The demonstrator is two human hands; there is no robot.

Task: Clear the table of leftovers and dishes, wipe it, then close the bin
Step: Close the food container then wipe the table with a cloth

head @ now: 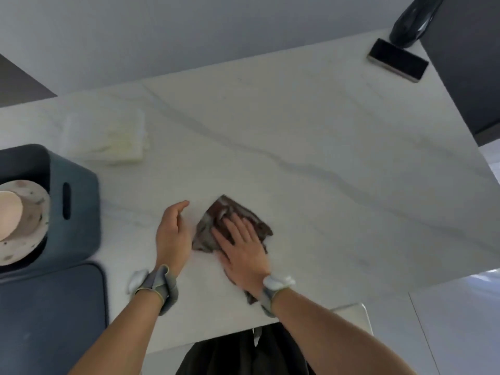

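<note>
step: wiping, by my read. No dishes or leftovers on the white marble-look desk (297,125); they sit in the tub.
cloth: crumpled brown wiping cloth (216,226) lies on the desk near the near edge, roughly centre.
right hand: right hand (243,247) flat on the cloth, fingers spread, palm pressing down. Open, not gripping.
left hand: left hand (173,234) just beside the cloth's left edge, fingers loosely curled, holding nothing. Cannot tell if it touches the desk.
dishes: speckled round plate (29,234) with a pale pink bowl (8,212) on it, inside the dark blue-grey plastic tub (78,212) at the left of the desk.
lid: flat dark blue-grey rounded panel (51,315) lies nearest the person, left of the arms. Probably the bin lid, so closing is not yet done.
other items: folded white cloth stack (108,136) at far left; black rectangular block (396,59) at far right corner, glossy black object (411,23) behind it.
next move: sweeping strokes outward with steady palm pressure; the far and right areas likely remain to cover.
open room: wide bare surface ahead and to the right, nothing in the stroke path.
edges: near edge is close under the wrists; right edge drops straight to floor. The tub limits leftward strokes. Risk is pushing the cloth off the near edge.
</note>
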